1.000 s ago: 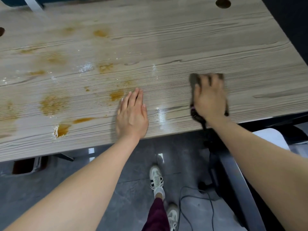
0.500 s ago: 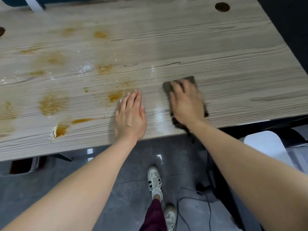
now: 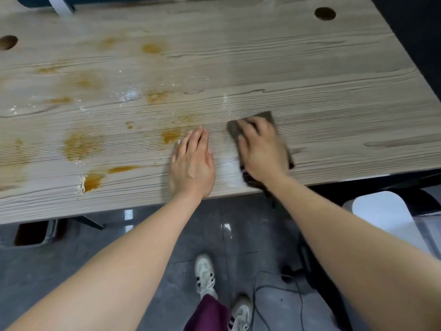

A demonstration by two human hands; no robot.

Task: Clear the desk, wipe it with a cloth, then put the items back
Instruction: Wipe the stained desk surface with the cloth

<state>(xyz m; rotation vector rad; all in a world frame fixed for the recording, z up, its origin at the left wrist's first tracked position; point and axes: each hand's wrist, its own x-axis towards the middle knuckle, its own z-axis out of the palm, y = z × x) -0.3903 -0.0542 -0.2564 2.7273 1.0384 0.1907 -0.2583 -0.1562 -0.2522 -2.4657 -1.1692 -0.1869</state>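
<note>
My right hand [image 3: 262, 151] pressing flat on a dark brown cloth [image 3: 265, 117], my left hand [image 3: 192, 163] open, flat on the stained light wooden desk [image 3: 310, 75], no writing I can read

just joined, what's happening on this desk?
A person is wiping the wooden desk. The right hand presses a dark cloth flat near the front edge, while the left hand rests flat on the wood beside it. Brownish stains and white crumbs cover the left half; the right half looks clean. No other items show on the desk.
</note>
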